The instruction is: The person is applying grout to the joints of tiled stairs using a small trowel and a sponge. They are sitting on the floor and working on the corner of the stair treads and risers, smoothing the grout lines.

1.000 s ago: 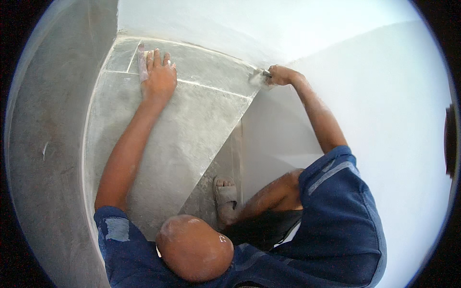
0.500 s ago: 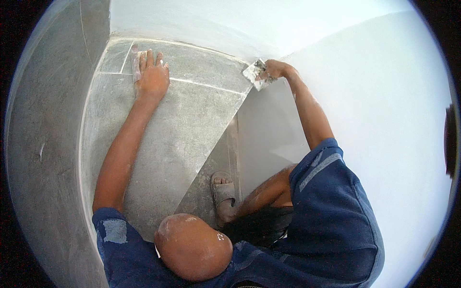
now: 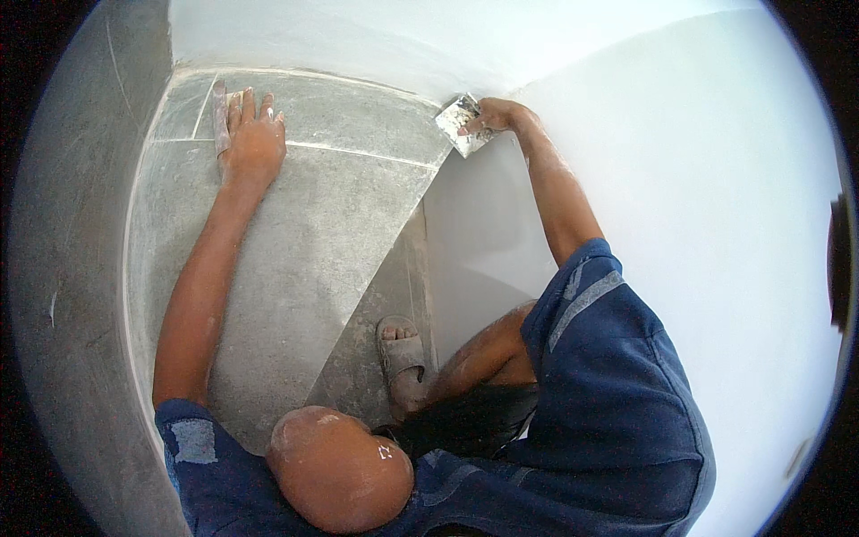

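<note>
In the head view, I see someone crouched over a grey slab (image 3: 286, 259) crossed by pale joint lines (image 3: 358, 154). The left hand (image 3: 251, 148) lies palm down at the slab's far left, its fingers a little spread and whitened at the tips; it grasps a narrow flat blade (image 3: 220, 118), which shows along its left side, beside a short joint line. The thumb is hidden from me

The right hand (image 3: 501, 116) is clenched on the right side of a squarish plate (image 3: 459, 128), smeared with white paste and dark blotches. That plate sits tilted at the far right tip of the slab, near the corner where the far white wall (image 3: 358, 36) meets the right white wall (image 3: 671, 224); whether it touches either, I cannot tell. The two hands are well apart, both at the far end

Right of the slab's slanting edge there's a darker floor (image 3: 344, 358), and on it a foot in a dusty sandal (image 3: 404, 358). Nearer to me is a navy shirt (image 3: 617, 385) with grey stripes on the right sleeve (image 3: 573, 300) and a grey patch (image 3: 194, 441) on the left one. Left of the slab runs a dark grey surface (image 3: 72, 206) with a small white sliver (image 3: 52, 309) on it
</note>
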`<state>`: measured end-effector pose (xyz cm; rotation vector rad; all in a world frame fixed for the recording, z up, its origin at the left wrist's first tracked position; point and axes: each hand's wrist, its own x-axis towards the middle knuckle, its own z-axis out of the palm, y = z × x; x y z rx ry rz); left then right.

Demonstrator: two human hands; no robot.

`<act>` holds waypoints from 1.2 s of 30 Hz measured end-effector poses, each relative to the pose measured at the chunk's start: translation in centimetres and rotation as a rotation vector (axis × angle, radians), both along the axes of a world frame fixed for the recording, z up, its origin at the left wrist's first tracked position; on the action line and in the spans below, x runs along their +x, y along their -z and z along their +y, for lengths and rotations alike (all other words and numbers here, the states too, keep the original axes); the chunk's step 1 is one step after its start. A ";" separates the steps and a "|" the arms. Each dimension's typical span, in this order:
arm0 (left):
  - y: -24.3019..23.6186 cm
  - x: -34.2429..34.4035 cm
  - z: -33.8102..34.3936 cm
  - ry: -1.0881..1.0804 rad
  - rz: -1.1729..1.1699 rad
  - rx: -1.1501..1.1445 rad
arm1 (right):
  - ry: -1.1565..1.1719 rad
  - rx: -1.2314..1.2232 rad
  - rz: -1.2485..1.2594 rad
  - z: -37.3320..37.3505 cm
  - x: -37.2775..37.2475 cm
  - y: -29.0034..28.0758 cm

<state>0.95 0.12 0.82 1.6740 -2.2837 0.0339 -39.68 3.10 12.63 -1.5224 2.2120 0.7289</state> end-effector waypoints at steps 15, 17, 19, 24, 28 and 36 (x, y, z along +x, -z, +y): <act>-0.2 0.0 0.0 -0.030 -0.036 0.033 | -0.018 -0.062 -0.174 0.4 -0.9 2.4; -0.3 0.1 0.1 -0.036 -0.075 0.028 | -0.022 -0.054 -0.221 0.6 -1.1 3.2; -0.4 -0.2 0.2 -0.041 -0.091 0.019 | -0.022 -0.070 -0.203 0.9 -2.1 3.2; -1.1 0.0 0.4 -0.009 -0.046 0.057 | -0.070 -0.143 -0.044 0.7 -1.5 1.7; -1.7 0.2 0.6 -0.016 -0.071 0.058 | -0.074 -0.114 -0.066 1.4 -0.4 0.4; -0.9 0.2 0.3 -0.015 -0.061 0.083 | -0.015 -0.084 -0.314 3.6 3.0 -0.3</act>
